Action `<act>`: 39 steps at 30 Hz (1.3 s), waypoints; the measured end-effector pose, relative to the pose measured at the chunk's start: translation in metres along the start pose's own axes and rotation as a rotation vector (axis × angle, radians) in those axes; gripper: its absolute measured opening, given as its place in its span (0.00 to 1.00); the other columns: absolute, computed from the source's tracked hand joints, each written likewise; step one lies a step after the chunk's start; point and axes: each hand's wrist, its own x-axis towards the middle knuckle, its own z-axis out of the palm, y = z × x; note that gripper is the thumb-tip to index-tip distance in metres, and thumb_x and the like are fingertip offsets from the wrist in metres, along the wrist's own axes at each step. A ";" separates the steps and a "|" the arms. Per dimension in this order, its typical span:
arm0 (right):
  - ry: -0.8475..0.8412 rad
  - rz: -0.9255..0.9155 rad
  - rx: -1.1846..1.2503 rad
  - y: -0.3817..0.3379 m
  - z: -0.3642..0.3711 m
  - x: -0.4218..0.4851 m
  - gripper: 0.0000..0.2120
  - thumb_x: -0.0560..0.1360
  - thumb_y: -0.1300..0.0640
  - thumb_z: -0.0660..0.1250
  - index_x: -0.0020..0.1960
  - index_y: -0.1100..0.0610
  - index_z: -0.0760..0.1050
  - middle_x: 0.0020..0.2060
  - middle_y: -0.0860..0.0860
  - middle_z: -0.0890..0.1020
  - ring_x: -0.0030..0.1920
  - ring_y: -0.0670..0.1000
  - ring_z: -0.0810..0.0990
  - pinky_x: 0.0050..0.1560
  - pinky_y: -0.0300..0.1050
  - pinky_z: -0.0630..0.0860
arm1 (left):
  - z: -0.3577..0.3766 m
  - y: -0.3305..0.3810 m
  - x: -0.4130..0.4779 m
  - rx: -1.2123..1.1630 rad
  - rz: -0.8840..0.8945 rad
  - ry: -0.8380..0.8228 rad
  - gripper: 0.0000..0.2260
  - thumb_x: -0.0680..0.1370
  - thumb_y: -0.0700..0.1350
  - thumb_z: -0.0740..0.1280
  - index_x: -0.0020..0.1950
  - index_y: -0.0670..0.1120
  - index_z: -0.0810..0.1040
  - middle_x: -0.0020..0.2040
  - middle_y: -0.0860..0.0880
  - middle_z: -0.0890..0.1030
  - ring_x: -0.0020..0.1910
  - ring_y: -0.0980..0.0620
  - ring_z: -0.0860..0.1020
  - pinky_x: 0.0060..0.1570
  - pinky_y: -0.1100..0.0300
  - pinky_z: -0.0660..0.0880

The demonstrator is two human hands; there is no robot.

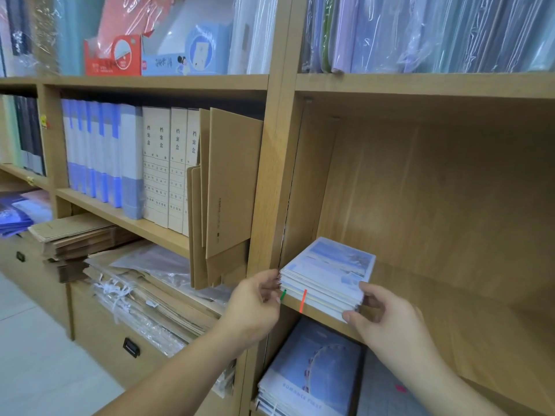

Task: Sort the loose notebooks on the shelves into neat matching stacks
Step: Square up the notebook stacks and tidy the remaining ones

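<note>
Notebook stack (pixel 329 273) held at both ends, front-left corner of the shelf (pixel 450 298).
Left hand (pixel 255 301) grasps the stack's left end; right hand (pixel 387 319) pinches its right front corner. Stack sits at the front lip, just beside the side wall (pixel 312 181); open board lies behind and to the right.

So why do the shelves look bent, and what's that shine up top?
Head view: the wide-angle lens bows the shelf board toward the edges; the plastic-wrapped folders throw white glare; the notebook stack in the left hand and right hand looks sharp.
</note>
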 end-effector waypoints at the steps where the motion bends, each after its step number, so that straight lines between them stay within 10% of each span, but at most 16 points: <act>1: -0.007 -0.004 0.006 0.001 -0.001 0.000 0.30 0.69 0.52 0.80 0.69 0.49 0.77 0.51 0.44 0.84 0.50 0.42 0.81 0.46 0.28 0.69 | -0.001 0.003 -0.001 0.014 0.017 0.003 0.19 0.80 0.33 0.64 0.69 0.46 0.78 0.55 0.55 0.82 0.52 0.62 0.79 0.54 0.74 0.74; 5: -0.051 -0.007 0.097 0.002 -0.005 0.000 0.23 0.71 0.54 0.79 0.58 0.37 0.72 0.41 0.36 0.80 0.46 0.35 0.76 0.39 0.24 0.69 | -0.004 0.008 0.000 0.048 0.065 -0.056 0.25 0.79 0.32 0.63 0.55 0.66 0.76 0.49 0.60 0.83 0.48 0.68 0.77 0.48 0.77 0.72; 9: -0.049 -0.007 0.097 0.003 -0.005 0.004 0.12 0.72 0.50 0.77 0.52 0.41 0.78 0.44 0.35 0.82 0.51 0.39 0.82 0.41 0.27 0.69 | -0.002 0.007 -0.001 -0.009 0.052 -0.054 0.26 0.81 0.35 0.66 0.76 0.55 0.69 0.63 0.60 0.78 0.61 0.66 0.76 0.58 0.78 0.71; 14: -0.004 -0.012 0.165 0.000 -0.002 0.006 0.29 0.70 0.53 0.80 0.67 0.40 0.74 0.51 0.44 0.84 0.45 0.39 0.84 0.43 0.28 0.74 | -0.005 0.013 0.011 0.009 0.161 0.050 0.10 0.82 0.45 0.69 0.63 0.49 0.83 0.49 0.61 0.85 0.53 0.62 0.82 0.58 0.58 0.80; 19: 0.001 0.023 0.053 0.001 0.002 0.013 0.23 0.69 0.49 0.80 0.61 0.53 0.83 0.51 0.42 0.84 0.52 0.41 0.82 0.48 0.32 0.73 | -0.004 0.017 0.018 0.105 0.191 0.098 0.14 0.78 0.44 0.74 0.63 0.49 0.84 0.46 0.69 0.81 0.48 0.73 0.79 0.47 0.77 0.74; 26: 0.016 0.042 -0.007 -0.002 -0.002 0.014 0.20 0.68 0.47 0.81 0.57 0.52 0.86 0.47 0.42 0.85 0.49 0.39 0.82 0.42 0.29 0.72 | -0.007 0.015 0.018 0.205 0.236 0.093 0.09 0.78 0.47 0.73 0.58 0.55 0.86 0.37 0.74 0.78 0.48 0.65 0.82 0.53 0.57 0.81; 33: -0.060 0.046 -0.114 -0.003 -0.007 0.003 0.40 0.62 0.43 0.83 0.72 0.46 0.74 0.53 0.44 0.83 0.52 0.42 0.78 0.45 0.35 0.72 | -0.003 0.010 0.001 0.073 0.230 0.043 0.20 0.77 0.38 0.73 0.52 0.67 0.80 0.49 0.70 0.83 0.52 0.67 0.80 0.52 0.73 0.74; 39: -0.018 0.035 -0.156 0.002 0.008 0.001 0.40 0.64 0.45 0.80 0.73 0.43 0.69 0.52 0.44 0.83 0.55 0.47 0.81 0.53 0.48 0.80 | 0.004 0.004 0.007 0.029 0.164 0.063 0.21 0.72 0.38 0.78 0.54 0.64 0.82 0.46 0.63 0.85 0.48 0.61 0.81 0.52 0.65 0.79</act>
